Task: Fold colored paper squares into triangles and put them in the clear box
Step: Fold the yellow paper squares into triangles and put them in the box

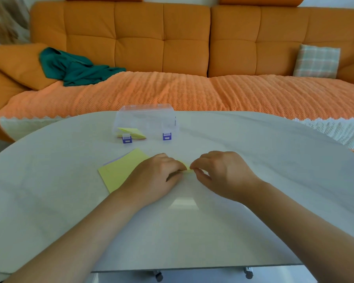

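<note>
A small stack of paper squares (119, 170), yellow on top with a purple edge showing beneath, lies on the white table (253, 160). My left hand (157, 176) and my right hand (223, 172) meet over a yellow paper piece (188, 168); both pinch it with their fingertips, and the hands hide most of it. Behind them stands the clear box (145, 121) with two purple latches, its lid open. Folded yellow triangles (131, 132) lie in its left end.
An orange sofa (164, 48) with a textured orange cover runs behind the table. A green cloth (76, 68) lies on its left part and a checked cushion (317, 61) on the right. The table's near edge (192, 268) is below my arms.
</note>
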`<state>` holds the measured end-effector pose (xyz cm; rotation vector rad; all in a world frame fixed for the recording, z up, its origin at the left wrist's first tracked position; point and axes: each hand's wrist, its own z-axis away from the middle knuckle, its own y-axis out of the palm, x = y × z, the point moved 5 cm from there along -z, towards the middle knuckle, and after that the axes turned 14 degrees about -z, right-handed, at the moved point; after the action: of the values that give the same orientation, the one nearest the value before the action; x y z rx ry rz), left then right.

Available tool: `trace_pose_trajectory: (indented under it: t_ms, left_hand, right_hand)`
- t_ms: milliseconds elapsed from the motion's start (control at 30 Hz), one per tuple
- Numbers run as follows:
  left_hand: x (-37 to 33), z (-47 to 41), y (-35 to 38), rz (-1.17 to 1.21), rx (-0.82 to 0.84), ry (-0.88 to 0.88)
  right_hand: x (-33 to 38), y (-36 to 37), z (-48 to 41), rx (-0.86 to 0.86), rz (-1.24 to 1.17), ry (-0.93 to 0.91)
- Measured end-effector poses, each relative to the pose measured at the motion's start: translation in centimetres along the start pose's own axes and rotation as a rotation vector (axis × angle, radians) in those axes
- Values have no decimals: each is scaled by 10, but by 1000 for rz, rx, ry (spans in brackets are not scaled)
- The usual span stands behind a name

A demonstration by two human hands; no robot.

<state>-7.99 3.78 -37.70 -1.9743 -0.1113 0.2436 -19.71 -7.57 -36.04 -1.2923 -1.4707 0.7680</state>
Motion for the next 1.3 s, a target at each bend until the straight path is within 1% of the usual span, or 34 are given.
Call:
trace_pose_trajectory:
  t_ms: [67, 100, 200, 233, 300, 367, 500, 633, 800, 1000, 1133, 1200, 1300]
  left_hand:
    - [2, 1, -3, 48, -24, -100]
    - [3, 1, -4, 89, -10, -158]
    - [7, -1, -6, 321, 89, -297]
    - [6, -1, -7, 401, 127, -319]
    - [3, 0, -8, 501, 158, -338]
    - [3, 2, -11, 521, 147, -348]
    - [1, 2, -13, 452, 135, -335]
    - [-1, 3, -16, 353, 119, -303]
    - [-5, 0, -21, 310, 111, -242]
    - [15, -3, -35, 263, 111, -295]
    - [30, 0, -38, 202, 94, -341]
    - [29, 1, -37, 216, 81, -350]
    - [20, 0, -34, 242, 79, -318]
  right_hand:
    - [-3, -4, 0, -89, -144, 72]
    - [-6, -6, 0, -113, -231, 123]
    - [-13, -10, -3, -98, -512, 287]
    - [-15, -12, -3, -84, -585, 320]
    - [-15, -14, -5, -60, -662, 329]
    - [-13, -16, -6, -43, -683, 318]
    - [-8, -16, -6, -33, -709, 310]
    - [1, -14, -7, -33, -678, 284]
    - [1, -16, -9, -25, -651, 289]
    - [-23, -24, -7, -78, -630, 341]
    - [-40, -30, -4, -168, -569, 381]
    - [-36, -30, -4, -192, -603, 358]
    - [-18, -24, -8, -118, -641, 254]
